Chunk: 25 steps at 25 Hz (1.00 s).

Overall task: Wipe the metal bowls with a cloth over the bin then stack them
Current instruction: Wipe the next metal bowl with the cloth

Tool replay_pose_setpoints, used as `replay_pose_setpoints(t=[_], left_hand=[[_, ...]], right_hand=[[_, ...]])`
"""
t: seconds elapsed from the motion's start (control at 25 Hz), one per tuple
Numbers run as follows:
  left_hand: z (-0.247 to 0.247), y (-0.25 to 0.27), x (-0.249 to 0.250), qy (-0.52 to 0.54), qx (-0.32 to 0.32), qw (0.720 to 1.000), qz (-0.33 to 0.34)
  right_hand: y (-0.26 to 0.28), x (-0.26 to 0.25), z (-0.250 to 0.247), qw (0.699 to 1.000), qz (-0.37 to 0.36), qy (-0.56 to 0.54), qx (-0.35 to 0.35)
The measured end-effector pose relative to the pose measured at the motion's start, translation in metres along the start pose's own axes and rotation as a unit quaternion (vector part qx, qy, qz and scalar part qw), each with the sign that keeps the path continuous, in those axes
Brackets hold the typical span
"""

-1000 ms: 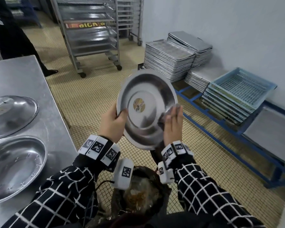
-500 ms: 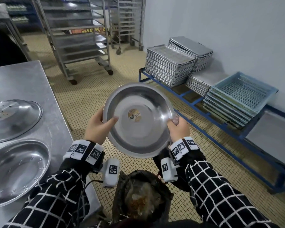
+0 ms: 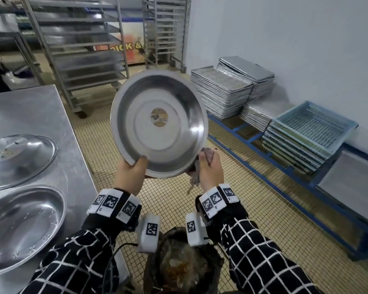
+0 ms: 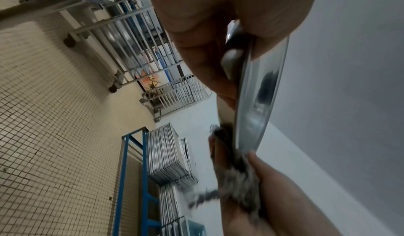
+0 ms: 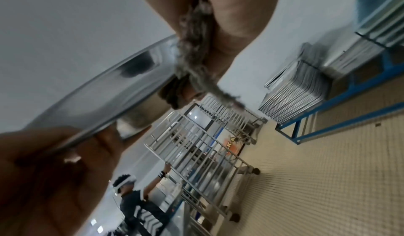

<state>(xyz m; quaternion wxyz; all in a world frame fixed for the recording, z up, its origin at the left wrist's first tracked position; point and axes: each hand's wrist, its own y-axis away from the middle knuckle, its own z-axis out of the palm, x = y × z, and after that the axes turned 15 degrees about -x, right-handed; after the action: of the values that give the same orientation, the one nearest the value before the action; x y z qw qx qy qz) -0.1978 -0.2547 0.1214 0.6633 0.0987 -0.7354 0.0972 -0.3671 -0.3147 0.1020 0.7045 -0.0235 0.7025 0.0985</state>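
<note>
Low in the frame centre, a dark-lined bin (image 3: 183, 270) holding brownish scraps. Just above it, left hand (image 3: 130, 174) closed on the lower left rim of a metal bowl (image 3: 159, 124), thumb inside the wall, fingers behind. Right hand (image 3: 210, 169) clenched around a grey cloth (image 3: 194, 177), pinching cloth against the lower right rim; a frayed end dangling below. Bowl raised mid-frame, tilted, shiny inside facing the camera, with a round sticker (image 3: 159, 117) at its centre, print too small to read. At far left, two more bowls (image 3: 19, 225) on a steel table (image 3: 51, 115). Far behind, "ICK &" on an orange sign (image 3: 128, 49).
</note>
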Motion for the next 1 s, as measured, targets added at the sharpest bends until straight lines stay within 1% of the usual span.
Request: replay_pose_setpoints(t=[0.04, 0.12, 0.16, 0.2, 0.24, 0.28, 0.32, 0.36, 0.4, 0.44, 0.52, 0.56, 0.6, 0.68, 0.72, 0.76, 0.84, 0.88, 0.92, 1.0], left_hand=[[-0.003, -0.001, -0.001, -0.029, 0.007, 1.000, -0.003], [-0.007, -0.002, -0.002, -0.085, 0.013, 0.996, -0.005], [-0.007, -0.001, -0.003, -0.098, 0.011, 0.995, -0.002], [-0.007, 0.000, -0.003, -0.108, 0.009, 0.994, 0.002], [-0.006, 0.001, -0.003, -0.118, 0.006, 0.993, 0.003], [-0.005, 0.002, -0.001, -0.122, 0.004, 0.992, 0.003], [-0.004, 0.003, 0.002, -0.117, 0.003, 0.993, 0.005], [-0.004, 0.003, 0.006, -0.101, 0.003, 0.995, 0.008], [-0.006, 0.003, 0.011, -0.077, 0.000, 0.997, 0.015], [-0.007, 0.002, 0.015, -0.057, -0.004, 0.998, 0.024], [-0.012, 0.001, 0.021, -0.052, -0.019, 0.998, 0.034], [-0.014, 0.000, 0.022, -0.060, -0.026, 0.997, 0.035], [-0.015, -0.001, 0.022, -0.069, -0.031, 0.996, 0.036], [-0.012, -0.003, 0.023, -0.075, -0.029, 0.996, 0.037], [-0.010, -0.005, 0.025, -0.070, -0.022, 0.997, 0.040], [-0.007, -0.007, 0.027, -0.064, -0.012, 0.997, 0.045], [-0.003, -0.010, 0.031, -0.068, 0.003, 0.996, 0.058], [0.000, -0.011, 0.034, -0.070, 0.007, 0.996, 0.061], [0.001, -0.012, 0.035, -0.064, 0.009, 0.996, 0.063], [0.001, -0.013, 0.037, -0.031, 0.011, 0.997, 0.065]], right_hand=[[0.002, 0.004, -0.001, 1.000, 0.003, -0.002, 0.008], [0.004, 0.010, 0.001, 0.999, 0.012, 0.045, 0.015], [0.006, 0.011, 0.006, 0.997, 0.000, 0.077, -0.008], [0.009, 0.012, 0.016, 0.992, -0.035, 0.108, -0.053], [0.014, 0.012, 0.027, 0.978, -0.092, 0.153, -0.111], [0.020, 0.014, 0.039, 0.947, -0.161, 0.223, -0.168], [0.025, 0.019, 0.050, 0.900, -0.215, 0.313, -0.214], [0.028, 0.028, 0.056, 0.851, -0.244, 0.401, -0.237], [0.028, 0.036, 0.057, 0.810, -0.244, 0.477, -0.237], [0.026, 0.041, 0.052, 0.779, -0.231, 0.541, -0.216], [0.017, 0.047, 0.031, 0.736, -0.188, 0.630, -0.163], [0.012, 0.047, 0.020, 0.722, -0.162, 0.656, -0.148], [0.004, 0.046, 0.009, 0.717, -0.139, 0.668, -0.140], [-0.004, 0.043, -0.001, 0.723, -0.122, 0.668, -0.128], [-0.003, 0.041, 0.002, 0.733, -0.134, 0.655, -0.127], [0.002, 0.039, 0.011, 0.750, -0.161, 0.627, -0.134], [0.021, 0.034, 0.036, 0.798, -0.225, 0.536, -0.161], [0.031, 0.032, 0.046, 0.817, -0.249, 0.493, -0.166], [0.038, 0.031, 0.053, 0.828, -0.266, 0.467, -0.159], [0.038, 0.029, 0.049, 0.830, -0.277, 0.465, -0.134]])
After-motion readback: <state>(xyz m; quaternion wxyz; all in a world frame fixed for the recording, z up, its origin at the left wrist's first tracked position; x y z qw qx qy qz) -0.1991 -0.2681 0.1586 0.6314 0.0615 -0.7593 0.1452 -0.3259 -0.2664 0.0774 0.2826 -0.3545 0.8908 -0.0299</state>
